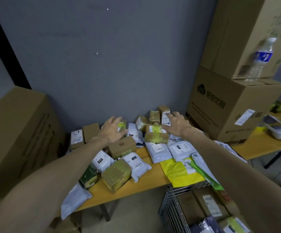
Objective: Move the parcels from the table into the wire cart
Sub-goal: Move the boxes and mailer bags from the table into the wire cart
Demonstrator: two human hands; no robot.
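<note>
Step in hand: the reach before a pickup. The left grip [112, 130] is over the parcels [101, 160] heaped on the worktop [146, 183], fingers spread apart and holding nothing. Just right of it sits a taped brown box [155, 136], with the right grip [178, 123] beyond it, likewise spread and empty. The box is the probable target. The next move calls for both grips to close on its sides, lift it, and carry it to the part-loaded wire cart [171, 207] at lower right.
</note>
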